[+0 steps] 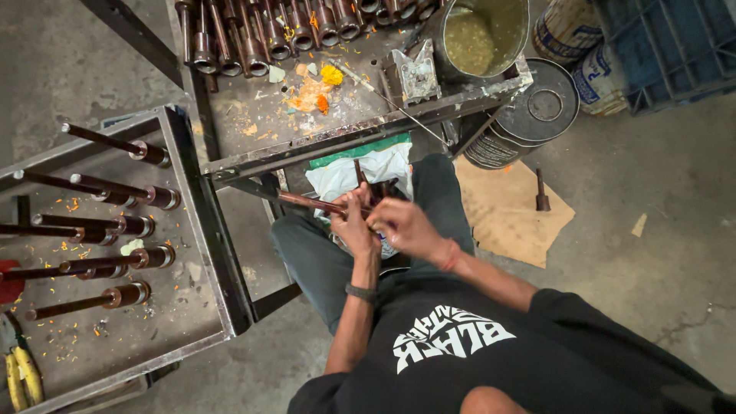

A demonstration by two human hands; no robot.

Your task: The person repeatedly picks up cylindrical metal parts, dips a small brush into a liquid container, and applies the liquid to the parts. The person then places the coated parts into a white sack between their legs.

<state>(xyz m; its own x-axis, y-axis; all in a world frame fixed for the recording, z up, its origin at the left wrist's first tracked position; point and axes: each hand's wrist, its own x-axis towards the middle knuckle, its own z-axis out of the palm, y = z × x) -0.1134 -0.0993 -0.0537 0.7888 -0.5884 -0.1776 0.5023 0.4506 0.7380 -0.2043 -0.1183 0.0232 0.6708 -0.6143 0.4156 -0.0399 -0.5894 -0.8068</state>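
Copper-brown metal rod (pixel 310 202) lies across the seated person's lap, above a white plastic bag (pixel 381 170); the left hand (pixel 354 226) clenches its near end while the right hand (pixel 400 225) seemingly pinches a small fitting against it, mid-assembly; seating it needs steady alignment

floor (pixel 675 253): grey concrete, carries cardboard sheet (pixel 506 215) with a short rod (pixel 541 192) on it, tins (pixel 529 119), blue crate (pixel 667 46) | bench (pixel 360 130): row of rods (pixel 261 34), petals (pixel 314 92), metal bucket (pixel 483 34) | left tray (pixel 203 222): shafts (pixel 115 192), scattered petals
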